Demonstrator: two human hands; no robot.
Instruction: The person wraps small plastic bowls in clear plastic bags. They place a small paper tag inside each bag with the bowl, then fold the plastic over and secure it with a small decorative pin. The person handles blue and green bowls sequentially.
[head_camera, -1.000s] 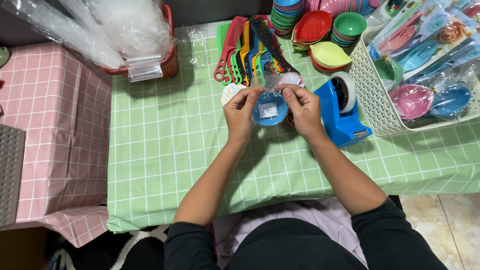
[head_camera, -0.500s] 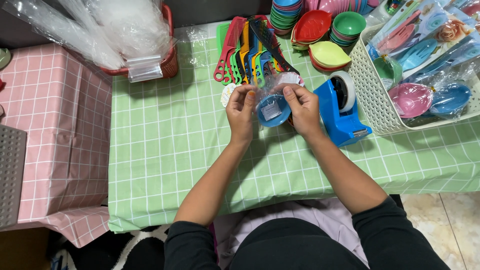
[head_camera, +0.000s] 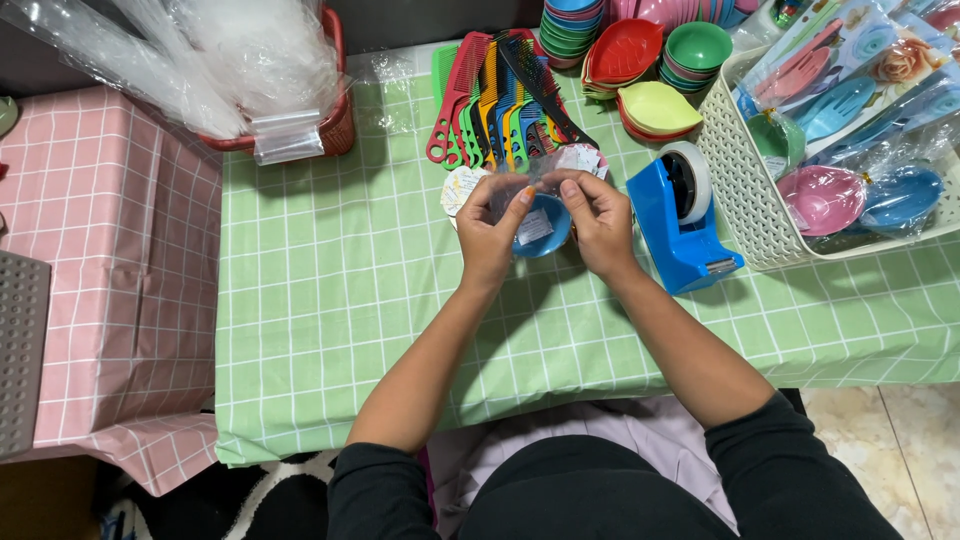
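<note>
My left hand (head_camera: 490, 228) and my right hand (head_camera: 597, 221) together hold a small blue bowl (head_camera: 541, 227) inside a clear plastic bag, above the green checked tablecloth (head_camera: 350, 290). The fingertips of both hands pinch the top edge of the bag. A white label shows on the bowl. Just behind the hands lies a fan of coloured combs (head_camera: 495, 100), and small white stickers (head_camera: 458, 186) lie beside my left hand.
A blue tape dispenser (head_camera: 683, 222) stands right of my right hand. A white basket (head_camera: 755, 215) with bagged bowl sets is at the right. Stacked coloured bowls (head_camera: 660, 55) sit behind. A red basket (head_camera: 332, 122) of clear bags is back left, beside a pink checked surface (head_camera: 100, 250).
The hands with the bagged bowl have stayed in nearly the same place; the fingers have shifted slightly along the top of the bag.
</note>
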